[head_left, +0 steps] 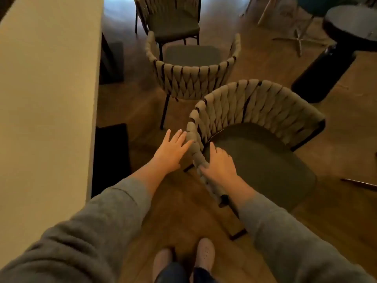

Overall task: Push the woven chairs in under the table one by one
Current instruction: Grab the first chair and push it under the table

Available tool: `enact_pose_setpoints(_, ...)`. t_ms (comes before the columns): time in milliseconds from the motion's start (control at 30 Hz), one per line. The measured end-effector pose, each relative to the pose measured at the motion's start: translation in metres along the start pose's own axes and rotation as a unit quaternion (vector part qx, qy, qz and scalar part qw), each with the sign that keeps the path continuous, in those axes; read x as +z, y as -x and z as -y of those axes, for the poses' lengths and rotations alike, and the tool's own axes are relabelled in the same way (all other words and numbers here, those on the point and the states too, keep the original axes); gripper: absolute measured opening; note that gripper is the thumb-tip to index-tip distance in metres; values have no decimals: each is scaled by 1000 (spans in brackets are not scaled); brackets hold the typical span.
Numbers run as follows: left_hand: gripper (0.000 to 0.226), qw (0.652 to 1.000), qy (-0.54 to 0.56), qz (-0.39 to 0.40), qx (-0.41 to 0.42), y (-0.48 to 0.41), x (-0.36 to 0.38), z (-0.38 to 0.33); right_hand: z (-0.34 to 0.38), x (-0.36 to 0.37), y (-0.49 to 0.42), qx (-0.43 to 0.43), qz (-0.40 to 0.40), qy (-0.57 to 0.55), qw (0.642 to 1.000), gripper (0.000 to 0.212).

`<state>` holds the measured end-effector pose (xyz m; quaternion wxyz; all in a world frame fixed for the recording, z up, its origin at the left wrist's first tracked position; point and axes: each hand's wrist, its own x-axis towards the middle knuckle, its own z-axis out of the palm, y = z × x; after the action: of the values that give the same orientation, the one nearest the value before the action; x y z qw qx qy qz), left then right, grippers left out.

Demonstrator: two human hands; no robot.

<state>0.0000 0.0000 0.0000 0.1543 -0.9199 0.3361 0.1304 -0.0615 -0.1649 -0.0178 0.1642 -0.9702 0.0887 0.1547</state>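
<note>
Head view looks down along the long pale table (47, 78) on the left. The nearest woven chair (255, 144) stands out on the wooden floor (183, 211), apart from the table's edge, with another woven chair (193, 78) just beyond. The right hand (220, 166) curls over the near chair's braided rim, gripping it; the left hand (171, 152), fingers straight, touches the rim's outer side.

- A dining or café-style seating room: a long pale tabletop (51, 78) with several matching woven chairs (255, 103) alongside.
- A dark round pedestal table (350, 21) nearby.
- Wooden floor (183, 211) throughout.
</note>
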Motion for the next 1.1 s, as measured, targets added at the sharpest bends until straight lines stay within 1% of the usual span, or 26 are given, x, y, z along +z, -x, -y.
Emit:
enact_pose_setpoints(33, 93, 1000, -25, 11, 7, -7, 1, -2, 0, 7, -3, 13, 22, -16, 1000, 94)
enact_pose_setpoints(133, 90, 998, -46, 30, 26, -37, 12, -4, -6, 38, -19, 43, 80, -54, 994, 102)
enact_pose_setpoints(233, 86, 992, -92, 54, 65, -78, 24, -5, -10, 68, -40, 102, 137, -89, 981, 106)
enact_pose_setpoints(300, 78, 985, -134, 68, 82, -95, 29, -5, -9, 78, -41, 127, 123, -96, 980, 99)
enact_pose_setpoints(400, 65, 968, -192, 94, 130, -127, 30, -2, -14, 92, -49, 135, 59, -85, 986, 72)
enact_pose_setpoints(433, 63, 962, -209, 95, 147, -136, 30, -1, -16, 93, -50, 130, 53, -86, 986, 65)
enact_pose_setpoints(533, 53, 944, -240, 77, 215, -160, 31, 3, -22, 96, -52, 116, 64, -93, 987, 62)
enact_pose_setpoints(667, 30, 909, -244, 58, 332, -181, 33, 0, -41, 92, -49, 108, 70, -89, 988, 62)
enact_pose_setpoints(767, 26, 891, -230, 61, 386, -183, 25, -20, -67, 86, -37, 104, 60, -78, 990, 58)
enact_pose_setpoints(867, 25, 895, -201, 71, 391, -180, 18, -49, -98, 80, -24, 97, 64, -69, 991, 56)
enact_pose_setpoints(1100, 22, 922, -159, 75, 346, -190, 11, -135, -193, 50, 2, 68, 79, -22, 994, 52)
